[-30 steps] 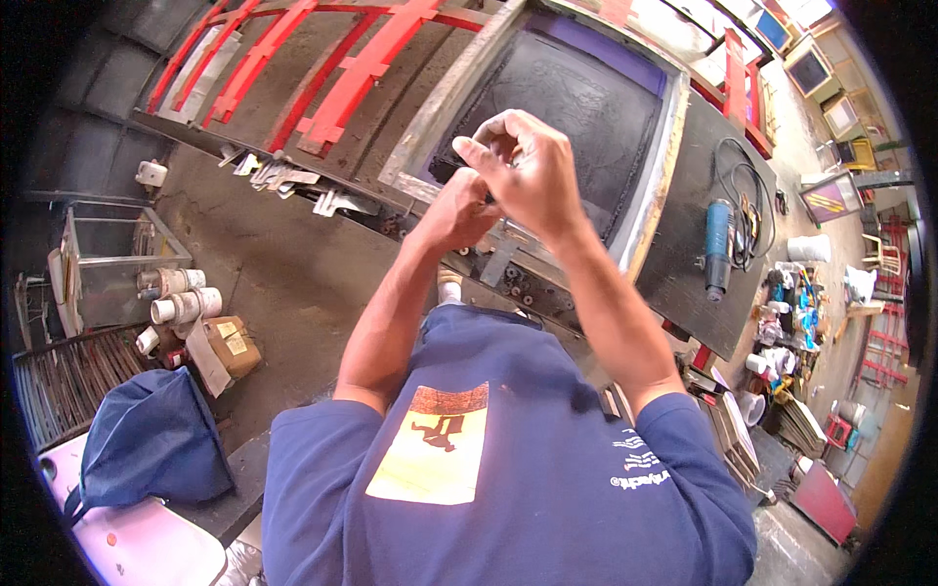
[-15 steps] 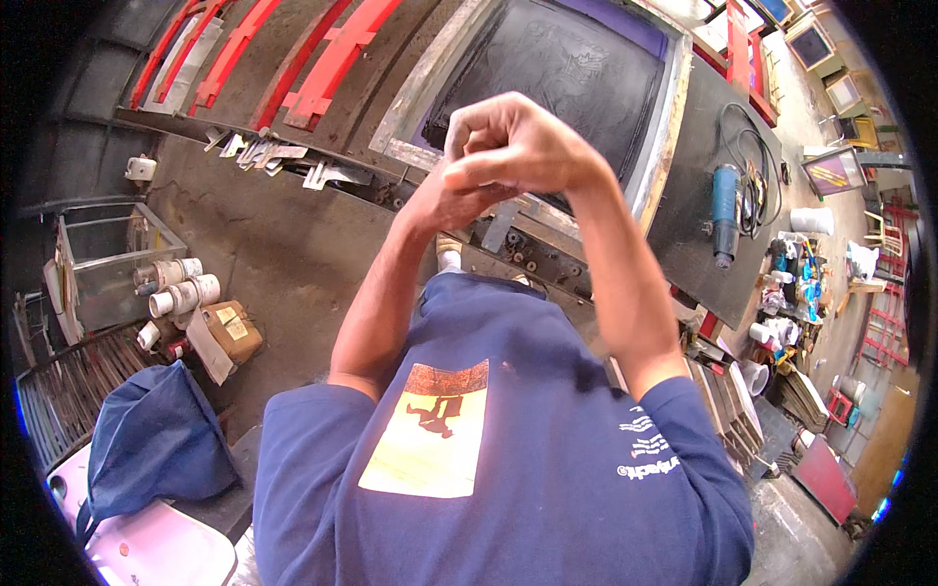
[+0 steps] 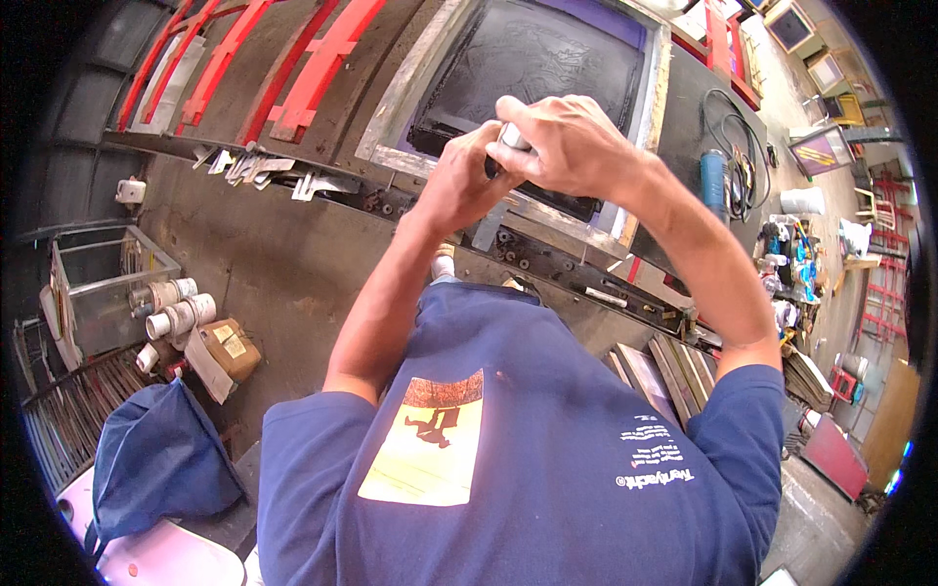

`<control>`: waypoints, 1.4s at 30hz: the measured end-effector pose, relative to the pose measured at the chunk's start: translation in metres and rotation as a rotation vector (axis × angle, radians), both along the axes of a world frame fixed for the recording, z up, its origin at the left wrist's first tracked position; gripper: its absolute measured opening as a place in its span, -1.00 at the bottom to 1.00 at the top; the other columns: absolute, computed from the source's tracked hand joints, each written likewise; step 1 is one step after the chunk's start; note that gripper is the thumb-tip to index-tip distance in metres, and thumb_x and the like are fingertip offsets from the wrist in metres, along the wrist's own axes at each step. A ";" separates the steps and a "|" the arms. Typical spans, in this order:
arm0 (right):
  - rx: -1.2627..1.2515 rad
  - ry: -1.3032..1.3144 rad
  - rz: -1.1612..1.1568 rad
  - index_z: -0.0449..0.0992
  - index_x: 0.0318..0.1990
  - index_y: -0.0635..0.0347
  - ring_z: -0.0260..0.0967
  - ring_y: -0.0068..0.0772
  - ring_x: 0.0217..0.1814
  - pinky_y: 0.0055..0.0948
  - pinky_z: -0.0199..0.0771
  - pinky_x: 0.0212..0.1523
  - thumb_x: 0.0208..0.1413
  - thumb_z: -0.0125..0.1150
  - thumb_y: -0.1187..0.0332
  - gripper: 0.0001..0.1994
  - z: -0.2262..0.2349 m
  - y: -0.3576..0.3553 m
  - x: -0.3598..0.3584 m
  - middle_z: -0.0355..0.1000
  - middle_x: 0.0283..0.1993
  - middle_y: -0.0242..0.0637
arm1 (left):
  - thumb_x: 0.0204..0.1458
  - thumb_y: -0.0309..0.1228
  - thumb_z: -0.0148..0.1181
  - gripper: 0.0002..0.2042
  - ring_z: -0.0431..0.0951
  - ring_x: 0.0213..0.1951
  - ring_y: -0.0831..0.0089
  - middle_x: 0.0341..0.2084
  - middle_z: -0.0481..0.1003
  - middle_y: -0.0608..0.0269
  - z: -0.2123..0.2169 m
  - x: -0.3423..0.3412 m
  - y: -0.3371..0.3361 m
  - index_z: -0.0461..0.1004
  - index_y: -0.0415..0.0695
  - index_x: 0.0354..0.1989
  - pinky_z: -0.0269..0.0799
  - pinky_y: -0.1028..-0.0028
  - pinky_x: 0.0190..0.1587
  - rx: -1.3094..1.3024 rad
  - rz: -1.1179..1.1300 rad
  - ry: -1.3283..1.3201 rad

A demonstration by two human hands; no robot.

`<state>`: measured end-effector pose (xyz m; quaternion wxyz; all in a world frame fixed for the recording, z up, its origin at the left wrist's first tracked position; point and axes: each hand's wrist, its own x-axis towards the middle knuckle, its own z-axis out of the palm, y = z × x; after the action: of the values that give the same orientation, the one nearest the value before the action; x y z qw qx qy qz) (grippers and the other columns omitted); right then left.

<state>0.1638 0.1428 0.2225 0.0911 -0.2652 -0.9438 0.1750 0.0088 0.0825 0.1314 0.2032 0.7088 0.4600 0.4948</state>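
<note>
My left hand (image 3: 459,181) and my right hand (image 3: 576,146) meet in front of me, raised over the near edge of a framed printing screen (image 3: 391,146). Both are closed around a small object with a whitish rounded end (image 3: 515,138). A dark part of it shows by the left fingers; the rest is hidden, so its kind cannot be made out. Black, glossy ink (image 3: 547,59) covers most of the mesh, with purple along the border. The frame's rim looks worn and stained.
Red bars (image 3: 322,73) cross the workbench at left. Metal clips (image 3: 254,168) line its near edge. A blue power tool (image 3: 712,184) and coiled black cable (image 3: 747,146) lie right of the screen. White tubs (image 3: 181,314) and a cardboard box (image 3: 223,352) stand at lower left.
My right hand has turned and its elbow has swung outward to the right. The whitish end of the small object now shows between my hands. The view has shifted slightly.
</note>
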 end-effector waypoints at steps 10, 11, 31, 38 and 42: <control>0.069 -0.212 0.003 0.44 -0.17 0.35 0.52 0.06 -0.25 -0.06 0.48 -0.17 0.06 0.03 0.16 -0.62 0.020 -0.003 -0.004 0.52 -0.38 0.07 | -0.15 -0.32 0.40 -0.64 0.61 -0.37 0.36 -0.48 0.55 -0.01 -0.003 -0.007 0.007 0.48 -0.31 -0.27 0.46 0.40 -0.33 -0.178 0.030 0.024; 0.063 -0.224 0.012 0.44 -0.17 0.35 0.52 0.07 -0.26 -0.06 0.48 -0.17 0.07 0.04 0.13 -0.60 0.021 -0.003 -0.003 0.52 -0.39 0.07 | -0.13 -0.32 0.39 -0.64 0.61 -0.37 0.36 -0.47 0.56 -0.01 -0.005 -0.007 0.007 0.48 -0.31 -0.24 0.46 0.41 -0.32 -0.085 0.003 0.052; -0.052 0.009 -0.121 0.48 -0.28 0.36 0.50 0.15 -0.29 -0.01 0.48 -0.19 0.14 0.07 0.05 -0.57 0.013 -0.012 -0.006 0.50 -0.36 0.13 | -0.15 -0.46 0.34 -0.77 0.55 -0.42 0.16 -0.50 0.50 0.00 -0.001 -0.012 -0.001 0.45 -0.25 -0.33 0.40 0.28 -0.35 -0.210 0.003 -0.043; 0.054 0.144 0.112 0.46 -0.26 0.35 0.51 0.12 -0.29 -0.09 0.51 -0.20 -0.03 0.07 0.22 -0.68 0.002 -0.009 -0.004 0.52 -0.42 0.06 | -0.16 -0.45 0.31 -0.76 0.55 -0.44 0.10 -0.55 0.50 0.09 -0.006 -0.020 -0.009 0.47 -0.28 -0.32 0.42 0.34 -0.33 -0.553 -0.199 -0.189; -0.001 -0.208 0.065 0.40 -0.15 0.33 0.53 0.06 -0.26 -0.10 0.50 -0.18 0.02 0.06 0.22 -0.66 0.031 -0.019 -0.017 0.53 -0.31 0.06 | -0.27 -0.36 0.35 -0.73 0.52 -0.47 0.10 -0.55 0.48 0.03 -0.022 -0.021 0.004 0.46 -0.25 -0.44 0.41 0.32 -0.38 -0.196 -0.102 -0.198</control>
<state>0.1468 0.1236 0.2531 -0.0133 -0.2510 -0.9562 0.1500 -0.0119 0.0867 0.1098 0.3405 0.6558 0.4472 0.5040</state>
